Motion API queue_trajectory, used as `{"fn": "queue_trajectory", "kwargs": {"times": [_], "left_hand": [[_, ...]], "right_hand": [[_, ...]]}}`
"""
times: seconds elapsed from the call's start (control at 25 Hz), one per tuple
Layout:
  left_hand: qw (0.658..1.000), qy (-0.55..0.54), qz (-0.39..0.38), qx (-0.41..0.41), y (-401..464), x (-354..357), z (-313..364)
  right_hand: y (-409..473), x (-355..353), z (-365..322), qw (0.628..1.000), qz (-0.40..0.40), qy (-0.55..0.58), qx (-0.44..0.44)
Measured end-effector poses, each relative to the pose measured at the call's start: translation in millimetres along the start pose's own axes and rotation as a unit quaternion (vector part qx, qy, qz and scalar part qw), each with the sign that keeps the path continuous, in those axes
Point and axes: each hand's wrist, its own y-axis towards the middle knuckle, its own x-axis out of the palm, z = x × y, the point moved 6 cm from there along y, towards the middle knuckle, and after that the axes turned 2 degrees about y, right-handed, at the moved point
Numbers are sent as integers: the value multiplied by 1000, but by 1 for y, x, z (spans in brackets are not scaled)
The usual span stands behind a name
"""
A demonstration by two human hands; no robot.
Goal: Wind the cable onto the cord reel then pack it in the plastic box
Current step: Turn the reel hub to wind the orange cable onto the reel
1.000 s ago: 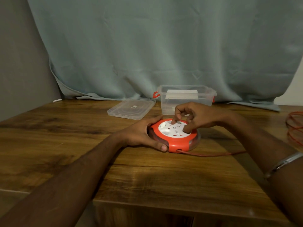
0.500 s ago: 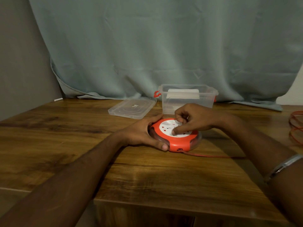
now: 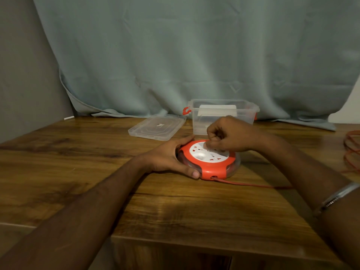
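Note:
A round orange cord reel (image 3: pixel 211 168) with a white socket face lies flat on the wooden table (image 3: pixel 97 172). My left hand (image 3: pixel 167 157) clasps its left rim, thumb at the front. My right hand (image 3: pixel 229 136) rests on the far part of the white face, fingers curled and pinched on it. An orange cable (image 3: pixel 253 184) leaves the reel's front slot and runs right under my right forearm to loose loops (image 3: pixel 352 149) at the table's right edge. Behind the reel stands the clear plastic box (image 3: pixel 224 114), open, with red latches.
The box's clear lid (image 3: pixel 157 126) lies flat to the left of the box. A pale curtain (image 3: pixel 194 55) hangs behind the table and drapes onto its back edge. The table's front edge runs across below my forearms.
My right hand has swung round the white face from the front right to the far side, turning it. The left hand keeps its hold on the rim. The cable lies a little straighter.

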Motion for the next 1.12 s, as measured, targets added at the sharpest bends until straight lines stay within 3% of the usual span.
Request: {"fn": "queue_trajectory", "kwargs": {"times": [0.28,1.12], "left_hand": [[1000,-1,-11,-8,1,1,-3],[1000,-14,1,5,0,-1,-1]], "right_hand": [[-4,3,15,990,-102,97,27],[0,16,10,997,-59,43,23]]}}
